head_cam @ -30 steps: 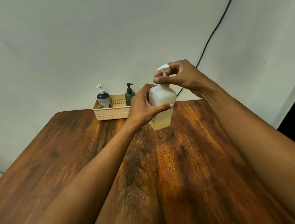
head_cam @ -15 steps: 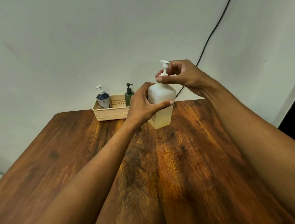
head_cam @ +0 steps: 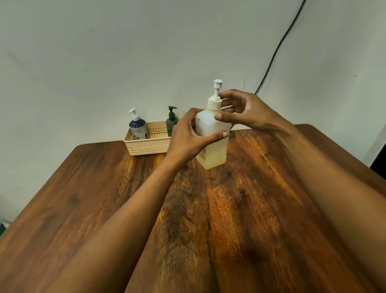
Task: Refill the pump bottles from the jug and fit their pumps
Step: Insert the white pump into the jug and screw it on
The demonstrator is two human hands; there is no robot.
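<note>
White pump bottle (head_cam: 213,149), part full of pale liquid, leans slightly over the far middle of the wooden table (head_cam: 98,201). The left hand (head_cam: 186,137) grips its body. The right hand (head_cam: 247,111) has its thumb on the bottle's shoulder and its fingers curved behind the pump (head_cam: 217,90); whether they clamp it cannot be told. Behind stands a beige basket (head_cam: 145,147) holding a blue bottle (head_cam: 138,129) and a green bottle (head_cam: 172,122).

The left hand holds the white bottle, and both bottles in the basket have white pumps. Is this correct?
Not quite. The head view shows that only the blue bottle in the basket has a white pump; the green bottle has a black one. The left hand does hold the white bottle.
</note>
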